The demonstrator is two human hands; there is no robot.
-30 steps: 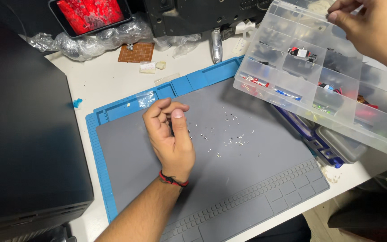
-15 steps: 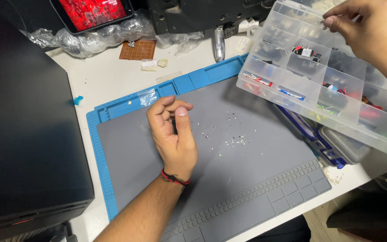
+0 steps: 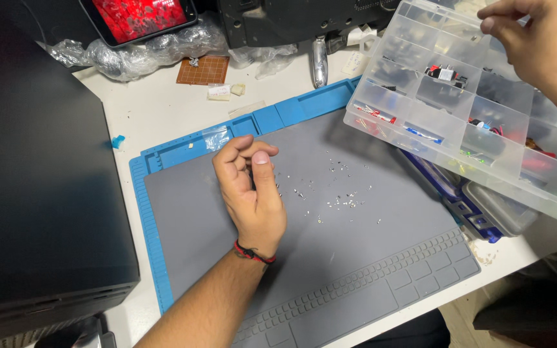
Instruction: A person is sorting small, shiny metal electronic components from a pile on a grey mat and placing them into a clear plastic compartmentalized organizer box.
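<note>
Left hand (image 3: 253, 193): fingers curled, tips pinched together, on the grey mat (image 3: 369, 258) mid-bench, beside scattered small metal parts (image 3: 343, 200). Right hand (image 3: 536, 45): pinching the clear compartment box (image 3: 465, 109), far right corner.

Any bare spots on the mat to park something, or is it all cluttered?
Free: the grey mat between its blue left rim and the left hand; also the near strip above the ridged rows. Crowded: tiny metal bits scattered mid-mat, and the clear compartment box under the right hand overhangs the far right corner.
</note>
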